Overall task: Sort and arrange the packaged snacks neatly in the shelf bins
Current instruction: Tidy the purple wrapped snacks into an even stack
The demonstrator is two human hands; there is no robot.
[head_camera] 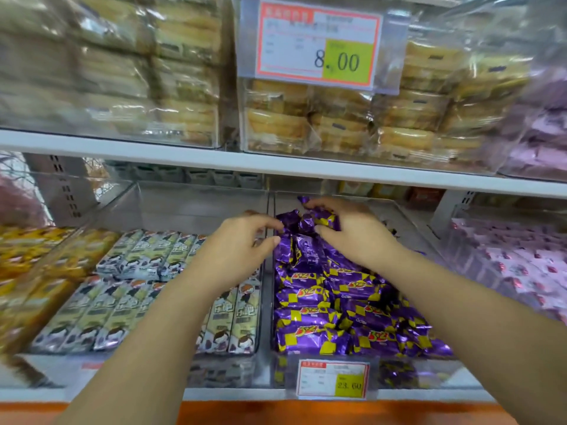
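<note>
Stock under handling in the head view consists of purple packets (pixel 337 302), foil-wrapped, with yellow checker patches and red lettering. We find them in the clear bin (pixel 402 219) on the lower shelf, at 5 o'clock from the frame centre, where they fill the bin's front and middle.

The right hand (pixel 349 231) sits at the 12 o'clock end of the pile, with its fingers curled over several packets. The left hand (pixel 242 240) reaches in from 9 o'clock across the divider wall (pixel 266 302). Its thumb and forefinger pinch the edge of an upright packet. The hands are close together but do not touch.

At 9 o'clock of the divider, white packets (pixel 122 302) lie in two rows. Yellow packets (pixel 30 271) follow further toward 9 o'clock, blurred. Pink packets (pixel 521 271) fill the bin at 3 o'clock. A price tag (pixel 333 380) clips to the bin front at 6 o'clock. The shelf board (pixel 184 154) overhangs at 12 o'clock and carries cake packs (pixel 337 124) and an upper price tag (pixel 319 46). Both forearms cover part of the white rows and the right side of the pile.

Front packets lie flat, long axis from 9 to 3 o'clock, printed face up. Packets under the hands stand tilted on end, long axis toward 12 o'clock.
</note>
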